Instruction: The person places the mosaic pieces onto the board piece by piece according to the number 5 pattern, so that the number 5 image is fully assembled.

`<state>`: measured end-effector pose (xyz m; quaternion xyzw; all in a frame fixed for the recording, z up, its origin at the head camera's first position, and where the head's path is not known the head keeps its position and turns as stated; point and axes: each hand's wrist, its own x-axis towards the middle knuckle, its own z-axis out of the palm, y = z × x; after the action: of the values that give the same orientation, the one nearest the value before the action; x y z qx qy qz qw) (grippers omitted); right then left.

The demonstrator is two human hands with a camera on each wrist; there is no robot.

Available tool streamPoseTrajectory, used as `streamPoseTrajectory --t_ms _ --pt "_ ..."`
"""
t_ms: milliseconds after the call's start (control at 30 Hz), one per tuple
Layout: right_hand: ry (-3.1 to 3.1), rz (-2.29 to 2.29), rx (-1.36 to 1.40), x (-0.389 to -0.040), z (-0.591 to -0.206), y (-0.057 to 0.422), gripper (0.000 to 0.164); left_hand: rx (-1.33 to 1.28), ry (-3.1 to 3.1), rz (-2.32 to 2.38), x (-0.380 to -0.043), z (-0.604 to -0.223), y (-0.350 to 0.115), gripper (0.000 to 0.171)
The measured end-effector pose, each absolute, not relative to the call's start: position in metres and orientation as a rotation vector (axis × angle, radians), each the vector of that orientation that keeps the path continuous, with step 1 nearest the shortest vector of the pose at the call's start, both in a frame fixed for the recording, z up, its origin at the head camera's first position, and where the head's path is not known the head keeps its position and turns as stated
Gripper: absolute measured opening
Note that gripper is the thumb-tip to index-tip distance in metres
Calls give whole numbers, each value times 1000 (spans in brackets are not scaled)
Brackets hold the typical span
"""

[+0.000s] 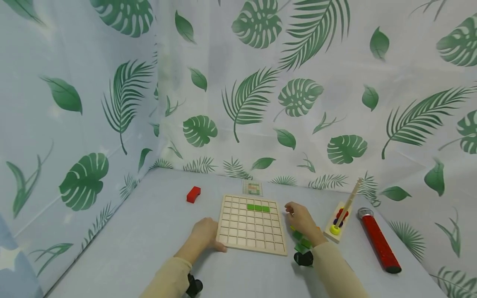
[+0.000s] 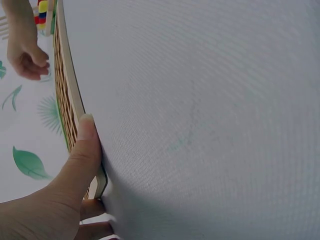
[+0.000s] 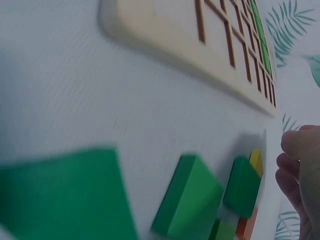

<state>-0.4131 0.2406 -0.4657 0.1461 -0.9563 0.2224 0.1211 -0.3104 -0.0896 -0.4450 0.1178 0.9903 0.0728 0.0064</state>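
Note:
A square wooden grid board (image 1: 251, 231) lies flat on the table. A row of bright green pieces (image 1: 258, 207) sits in its cells near the far edge. At the board's near left corner, my left hand (image 1: 205, 234) grips it, the thumb (image 2: 85, 145) along the front edge and the fingers round the left side. My right hand (image 1: 301, 217) is just off the board's right side, its fingers loosely bent. Nothing shows between them. Below that hand are several loose green blocks (image 3: 190, 197), with a yellow block (image 3: 256, 162) and an orange block (image 3: 247, 225).
Left of the board lies a red block (image 1: 193, 194). A small patterned card (image 1: 252, 188) is behind it. To the right stand a wooden peg toy (image 1: 337, 225) with coloured rings and a red tube (image 1: 380, 242). Leaf-patterned cloth (image 1: 257, 103) hangs behind the table.

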Motion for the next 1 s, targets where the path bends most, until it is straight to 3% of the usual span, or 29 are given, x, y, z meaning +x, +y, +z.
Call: streamPoseTrajectory --t_ms 467,1000 --pt "-2869 631 495 -383 -465 278 23 383 3098 212 -309 -443 -90 62" --pt "-2766 723 962 -315 -466 285 23 398 3100 199 -313 -448 -90 64"
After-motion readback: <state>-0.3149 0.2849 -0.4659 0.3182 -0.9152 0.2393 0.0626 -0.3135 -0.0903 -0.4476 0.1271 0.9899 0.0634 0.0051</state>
